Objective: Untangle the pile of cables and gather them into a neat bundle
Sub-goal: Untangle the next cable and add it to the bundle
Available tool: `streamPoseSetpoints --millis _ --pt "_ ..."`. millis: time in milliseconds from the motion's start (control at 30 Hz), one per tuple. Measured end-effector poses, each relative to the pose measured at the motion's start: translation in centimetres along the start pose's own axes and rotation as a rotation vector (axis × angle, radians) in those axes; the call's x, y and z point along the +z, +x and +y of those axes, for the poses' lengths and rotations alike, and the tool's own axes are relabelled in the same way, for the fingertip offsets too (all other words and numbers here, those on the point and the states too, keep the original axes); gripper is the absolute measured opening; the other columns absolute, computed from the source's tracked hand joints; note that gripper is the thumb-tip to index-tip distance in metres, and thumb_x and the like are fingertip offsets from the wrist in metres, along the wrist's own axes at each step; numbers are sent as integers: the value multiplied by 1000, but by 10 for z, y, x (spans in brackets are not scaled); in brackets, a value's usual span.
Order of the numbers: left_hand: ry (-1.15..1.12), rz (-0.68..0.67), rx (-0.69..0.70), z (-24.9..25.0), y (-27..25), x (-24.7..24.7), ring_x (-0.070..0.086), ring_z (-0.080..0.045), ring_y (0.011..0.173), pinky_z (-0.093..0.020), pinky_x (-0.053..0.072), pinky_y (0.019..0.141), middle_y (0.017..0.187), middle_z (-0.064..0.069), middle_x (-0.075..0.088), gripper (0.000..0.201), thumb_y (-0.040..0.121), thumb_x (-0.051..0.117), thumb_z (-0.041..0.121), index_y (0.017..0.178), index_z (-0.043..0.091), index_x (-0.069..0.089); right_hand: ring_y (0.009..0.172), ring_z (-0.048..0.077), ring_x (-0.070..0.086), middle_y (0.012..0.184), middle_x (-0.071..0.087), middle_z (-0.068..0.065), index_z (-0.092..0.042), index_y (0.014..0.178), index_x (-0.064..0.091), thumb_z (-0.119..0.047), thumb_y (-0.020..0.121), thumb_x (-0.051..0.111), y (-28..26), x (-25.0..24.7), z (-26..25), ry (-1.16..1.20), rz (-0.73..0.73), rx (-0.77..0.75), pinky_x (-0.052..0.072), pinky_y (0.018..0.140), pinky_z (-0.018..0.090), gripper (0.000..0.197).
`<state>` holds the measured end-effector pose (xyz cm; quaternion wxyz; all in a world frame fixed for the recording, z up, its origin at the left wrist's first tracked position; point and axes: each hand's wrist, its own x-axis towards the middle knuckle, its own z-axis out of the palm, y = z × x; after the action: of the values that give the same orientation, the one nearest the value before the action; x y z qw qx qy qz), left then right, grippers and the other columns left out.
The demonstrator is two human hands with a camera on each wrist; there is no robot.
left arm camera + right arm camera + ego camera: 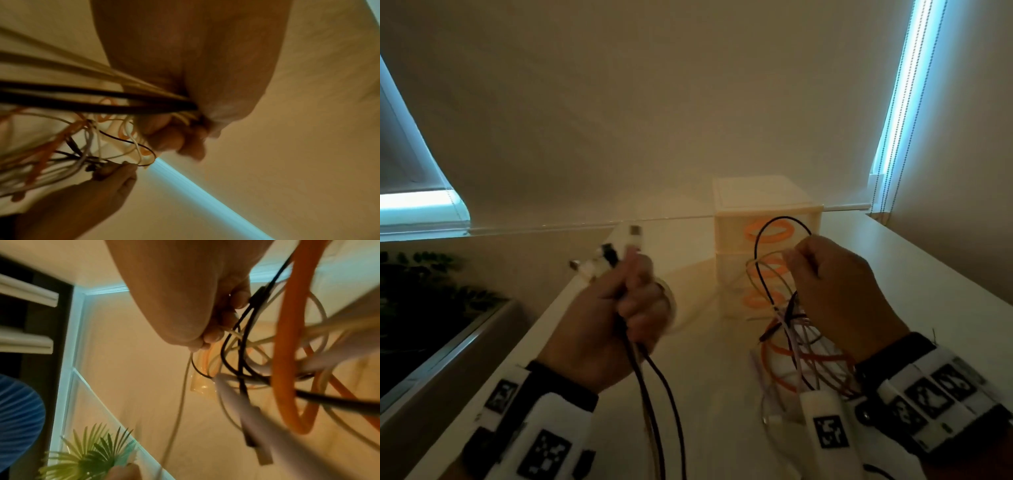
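My left hand (pixel 626 301) is raised above the white table (pixel 709 428) in a fist round several cable ends; their plugs (pixel 616 255) stick out above the fist, and dark cables (pixel 654 394) hang below it. My right hand (pixel 825 274) pinches thin loops of black and pale cable (pixel 774 246). Under it hangs a tangle of orange, white and black cables (pixel 808 349). In the left wrist view, dark cables (pixel 102 99) run into the fist (pixel 185 129). In the right wrist view, my fingers (pixel 222 324) hold loops beside a thick orange cable (pixel 287 337).
A cream set of small drawers (pixel 767 240) with orange loop handles stands at the back of the table. A dark plant (pixel 417 294) sits off the table's left edge. Window blinds (pixel 904 102) hang behind.
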<state>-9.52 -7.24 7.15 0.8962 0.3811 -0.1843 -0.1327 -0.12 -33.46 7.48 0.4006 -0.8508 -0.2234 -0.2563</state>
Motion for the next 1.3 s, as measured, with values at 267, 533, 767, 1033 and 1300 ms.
streamPoseSetpoints --millis 267,533,767,1033,1300 --pt "425 39 -277 -42 7 27 60 -47 119 -41 52 96 125 -46 54 41 102 45 35 71 9 49 55 12 60 63 67 2 -14 84 71 -16 99 60 -14 -7 -34 557 -167 33 53 61 25 18" --pt "364 296 -1 -25 10 38 67 -24 70 -31 55 69 71 -12 66 45 105 32 35 69 9 36 84 -3 65 88 68 -28 -32 115 75 -26 94 66 -27 -12 -44 368 -675 -307 47 74 10 24" --pt "241 437 70 -23 13 24 71 -33 93 -35 60 83 112 -34 66 51 103 41 43 69 6 49 95 1 55 98 58 -16 -52 130 59 -49 99 53 -30 6 -32 -31 -840 -426 39 84 13 31" --pt "213 547 75 -19 12 28 73 -32 88 -34 62 79 114 -31 69 50 104 42 44 70 7 48 107 -6 53 131 34 -33 -56 119 65 -52 93 60 -27 3 -31 -4 -858 -259 45 91 12 27" --pt "65 210 187 -13 5 23 61 -27 86 -33 55 84 74 -8 54 46 105 43 41 72 11 53 100 -3 59 128 47 -30 -51 116 64 -61 84 67 -29 14 -25 -25 -852 -218 52 91 27 34"
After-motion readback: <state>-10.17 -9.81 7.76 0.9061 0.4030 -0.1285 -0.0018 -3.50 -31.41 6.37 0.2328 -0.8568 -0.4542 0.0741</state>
